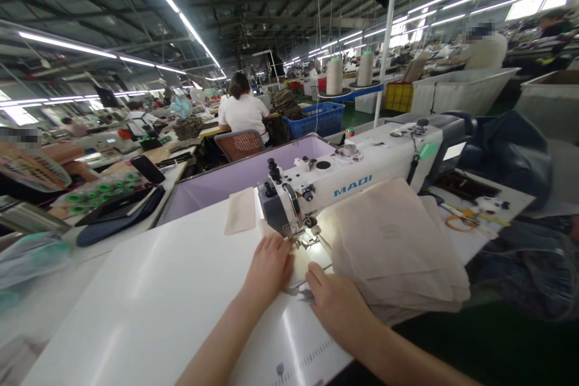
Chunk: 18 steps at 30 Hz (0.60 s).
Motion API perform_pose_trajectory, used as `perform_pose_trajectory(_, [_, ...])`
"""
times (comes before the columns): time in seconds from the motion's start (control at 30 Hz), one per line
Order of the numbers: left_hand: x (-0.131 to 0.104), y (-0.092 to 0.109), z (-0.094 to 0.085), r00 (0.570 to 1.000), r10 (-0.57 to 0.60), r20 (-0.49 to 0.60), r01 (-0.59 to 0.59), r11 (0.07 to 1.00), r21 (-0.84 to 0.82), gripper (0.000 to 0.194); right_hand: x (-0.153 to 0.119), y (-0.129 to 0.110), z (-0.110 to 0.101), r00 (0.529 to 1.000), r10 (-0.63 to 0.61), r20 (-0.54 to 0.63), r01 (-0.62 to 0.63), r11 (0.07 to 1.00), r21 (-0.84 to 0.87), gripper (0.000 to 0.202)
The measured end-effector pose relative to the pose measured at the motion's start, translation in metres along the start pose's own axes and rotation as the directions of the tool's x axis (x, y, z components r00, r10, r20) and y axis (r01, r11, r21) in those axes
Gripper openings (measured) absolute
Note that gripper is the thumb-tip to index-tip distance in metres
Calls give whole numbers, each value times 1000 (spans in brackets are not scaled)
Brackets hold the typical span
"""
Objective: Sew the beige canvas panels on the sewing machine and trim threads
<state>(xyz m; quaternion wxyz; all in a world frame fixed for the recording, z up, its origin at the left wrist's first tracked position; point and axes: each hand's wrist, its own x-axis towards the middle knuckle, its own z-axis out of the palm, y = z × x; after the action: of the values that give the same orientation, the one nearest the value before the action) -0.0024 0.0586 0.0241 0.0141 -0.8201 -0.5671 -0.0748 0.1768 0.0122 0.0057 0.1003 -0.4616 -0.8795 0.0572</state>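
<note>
A small beige fabric piece (298, 269) lies at the needle area of a white sewing machine (353, 172), beside the presser foot (309, 240). My left hand (270, 262) is on its left edge, fingers bent and closed on the cloth close to the foot. On the near right side, my right hand (333, 297) has its thumb and fingers closed at the cloth's edge. A small grey metal thing shows under the right fingertips; I cannot make out what it is. Another beige piece (240, 211) lies flat left of the machine head.
A thick stack of beige fabric pieces (393, 247) rests against the machine arm on the right. Scissors with orange handles (461, 219) lie beyond it. Behind the white table (149, 295) stands a lilac bin (235, 172). A co-worker in white (244, 111) sits further back.
</note>
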Motion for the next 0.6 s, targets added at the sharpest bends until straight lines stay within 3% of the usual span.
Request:
perform_pose_trajectory(0.1, [-28, 12, 3, 976, 218, -2, -217, 970, -110, 30, -6, 0, 7, 999, 2, -37, -2, 1000, -13, 35])
perform_pose_trajectory(0.23, [-49, 7, 5, 938, 338, -71, -345, 927, -149, 40, -8, 1, 11, 998, -12, -62, 12, 1000, -6, 37])
perform_pose_trajectory(0.6, [-29, -10, -3, 934, 354, -55, -358, 925, -129, 40, 15, 3, -2, 999, 23, 28, -23, 1000, -4, 35])
